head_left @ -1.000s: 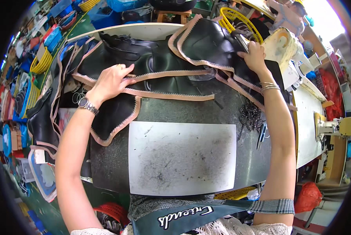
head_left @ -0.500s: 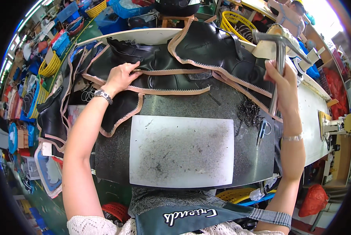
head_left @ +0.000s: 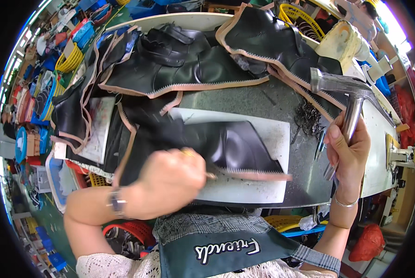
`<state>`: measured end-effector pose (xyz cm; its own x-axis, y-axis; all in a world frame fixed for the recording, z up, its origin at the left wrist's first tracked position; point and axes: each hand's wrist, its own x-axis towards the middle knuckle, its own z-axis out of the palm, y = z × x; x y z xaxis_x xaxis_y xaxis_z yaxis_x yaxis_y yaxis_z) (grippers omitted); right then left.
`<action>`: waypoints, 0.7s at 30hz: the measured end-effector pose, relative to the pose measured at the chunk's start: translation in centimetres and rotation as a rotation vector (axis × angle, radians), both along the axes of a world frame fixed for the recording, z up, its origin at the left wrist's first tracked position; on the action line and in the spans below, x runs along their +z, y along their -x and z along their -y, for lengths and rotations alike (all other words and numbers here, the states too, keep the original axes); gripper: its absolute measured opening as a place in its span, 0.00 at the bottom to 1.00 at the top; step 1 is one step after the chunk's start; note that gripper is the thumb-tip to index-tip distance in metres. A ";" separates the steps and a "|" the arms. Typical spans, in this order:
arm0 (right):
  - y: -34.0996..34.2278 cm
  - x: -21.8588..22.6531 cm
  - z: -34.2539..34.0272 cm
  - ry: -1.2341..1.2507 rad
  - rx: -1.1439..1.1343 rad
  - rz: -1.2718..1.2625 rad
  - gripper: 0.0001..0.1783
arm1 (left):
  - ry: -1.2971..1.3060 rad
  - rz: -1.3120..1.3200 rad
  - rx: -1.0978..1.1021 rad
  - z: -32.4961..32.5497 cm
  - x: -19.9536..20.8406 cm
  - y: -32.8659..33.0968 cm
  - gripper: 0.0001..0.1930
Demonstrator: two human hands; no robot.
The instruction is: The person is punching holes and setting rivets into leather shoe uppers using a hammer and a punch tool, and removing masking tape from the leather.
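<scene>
With the white rectangular board (head_left: 267,194) as the dial's centre, a glossy black leather-like piece (head_left: 244,143), edged with a tan zigzag-cut strip (head_left: 258,175), lies across it and spills past its edge toward 9 o'clock. The left hand (head_left: 174,180) is at 8 o'clock by the piece's near edge, its fingers curled; motion blur means I cannot tell whether they pinch the strip. At 3 o'clock the right hand (head_left: 353,150) wraps its fingers around the handle of a silver metal hammer (head_left: 353,113), whose head points away to 2 o'clock. More black tan-edged pieces (head_left: 189,69) are heaped at 11 o'clock, well apart from the hammer.

The step in hand looks like setting the piece on the board, hammer at the ready. As I judge it, the next move calls for a flat, steady edge over the board and left fingers well clear of the hammer head.
</scene>
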<state>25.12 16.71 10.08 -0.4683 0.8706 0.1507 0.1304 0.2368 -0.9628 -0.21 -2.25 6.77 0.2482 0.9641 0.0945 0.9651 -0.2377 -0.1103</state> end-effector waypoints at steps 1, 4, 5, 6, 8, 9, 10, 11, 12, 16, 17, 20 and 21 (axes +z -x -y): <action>0.7 0.2 0.9 -0.002 0.000 -0.005 0.14 | 0.139 0.087 -0.017 0.6 -2.5 -1.5 0.09; 1.5 -2.0 2.3 0.043 0.195 0.153 0.15 | 0.020 0.252 0.121 1.9 -6.1 -4.1 0.23; 1.8 -3.0 2.8 0.017 0.298 0.162 0.16 | 0.027 0.256 0.118 1.9 -5.3 -4.0 0.23; 2.1 -3.2 3.2 0.006 0.349 0.294 0.16 | -0.062 0.321 0.087 1.7 -4.3 -3.6 0.23; 2.5 -4.6 4.1 -0.154 0.438 0.451 0.19 | -0.210 0.373 0.080 1.4 -3.4 -2.2 0.27; 2.9 -5.2 4.3 -0.250 0.506 0.475 0.21 | -0.227 0.262 0.135 1.4 -2.9 -1.7 0.27; 3.4 -5.5 4.5 -0.297 0.556 0.503 0.21 | -0.216 0.185 0.180 1.3 -3.1 -1.2 0.26; 3.8 -5.9 4.7 -0.344 0.606 0.531 0.21 | -0.202 0.108 0.225 1.4 -3.3 -0.8 0.25; 4.0 -6.4 4.7 -0.420 0.655 0.565 0.20 | -0.153 0.044 0.220 1.6 -4.3 -0.6 0.23; 4.5 -8.0 5.1 -0.599 0.734 0.839 0.20 | 0.029 0.068 0.242 2.0 -5.6 -0.3 0.14; 4.6 -7.8 5.3 -0.593 0.731 0.858 0.19 | 0.094 0.361 0.276 2.0 -4.9 0.5 0.13; 4.6 -7.7 5.7 -0.580 0.732 0.897 0.19 | 0.029 0.960 0.366 1.0 -2.9 1.7 0.07; 4.6 -7.8 5.9 -0.583 0.691 0.894 0.15 | -0.011 1.110 0.426 0.8 -2.7 1.6 0.09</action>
